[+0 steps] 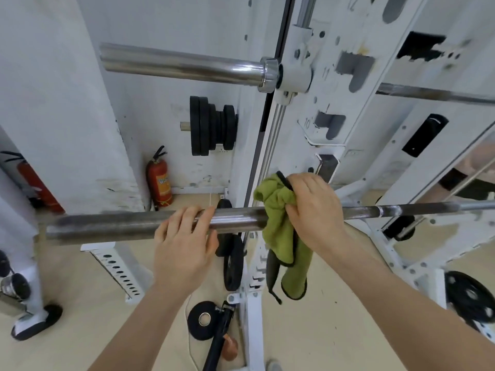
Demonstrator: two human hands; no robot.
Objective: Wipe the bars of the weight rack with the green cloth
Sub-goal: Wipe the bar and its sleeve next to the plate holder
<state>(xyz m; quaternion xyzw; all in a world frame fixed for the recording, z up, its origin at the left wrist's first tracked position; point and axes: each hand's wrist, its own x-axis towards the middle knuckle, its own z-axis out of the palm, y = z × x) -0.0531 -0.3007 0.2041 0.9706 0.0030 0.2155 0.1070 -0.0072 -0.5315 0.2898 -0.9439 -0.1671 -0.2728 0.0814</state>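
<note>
A steel barbell (112, 227) lies across the white weight rack (332, 76) at waist height, its thick sleeve pointing left. My left hand (184, 242) rests on top of the sleeve, fingers curled over it. My right hand (313, 207) grips the green cloth (278, 231), which is bunched around the bar where the sleeve meets the thinner shaft; the cloth's loose end hangs down below the bar. A second chrome bar (182, 65) sits higher up on the rack.
Black weight plates (211, 129) hang on a peg on the rack's left side. A red fire extinguisher (159, 180) stands by the wall. More plates (231, 263) and a black disc (203, 319) sit near the rack's base on the beige floor.
</note>
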